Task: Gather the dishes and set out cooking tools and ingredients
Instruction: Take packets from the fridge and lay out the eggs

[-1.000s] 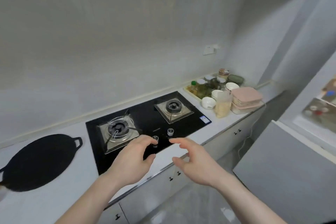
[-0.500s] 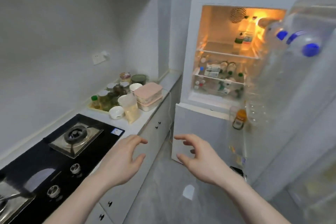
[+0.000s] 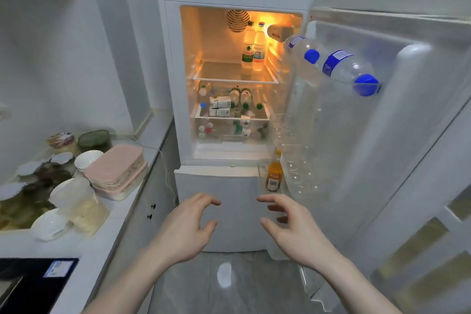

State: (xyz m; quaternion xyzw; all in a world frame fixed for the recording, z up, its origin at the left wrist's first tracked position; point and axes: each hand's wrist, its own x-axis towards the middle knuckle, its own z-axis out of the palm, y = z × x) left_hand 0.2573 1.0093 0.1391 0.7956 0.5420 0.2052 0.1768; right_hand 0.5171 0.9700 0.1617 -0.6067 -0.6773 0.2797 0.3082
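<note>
A white fridge (image 3: 173, 64) stands straight ahead, lit inside, its upper door (image 3: 397, 115) swung open to the right. Two bottles (image 3: 253, 44) stand on the top shelf; cartons (image 3: 220, 107) and small bottles lie in the drawer below. The door rack holds big clear bottles (image 3: 339, 66) with blue caps and an orange drink bottle (image 3: 274, 173). My left hand (image 3: 184, 227) and my right hand (image 3: 295, 229) hover empty, fingers spread, in front of the closed lower compartment (image 3: 216, 186). On the left counter sit white bowls (image 3: 88, 159), stacked pink lidded boxes (image 3: 117, 171) and a clear container (image 3: 79, 201).
Jars with white lids (image 3: 28, 181) and a green container (image 3: 94, 139) crowd the back of the counter (image 3: 102, 237). A corner of the black hob (image 3: 33, 285) shows at lower left. Grey floor tiles (image 3: 224, 285) lie between the cabinets and the fridge. A cord (image 3: 167, 176) hangs down the cabinet side.
The view has swung right from the hob to face the fridge and come closer to it. Both hands stayed raised, empty and spread.
</note>
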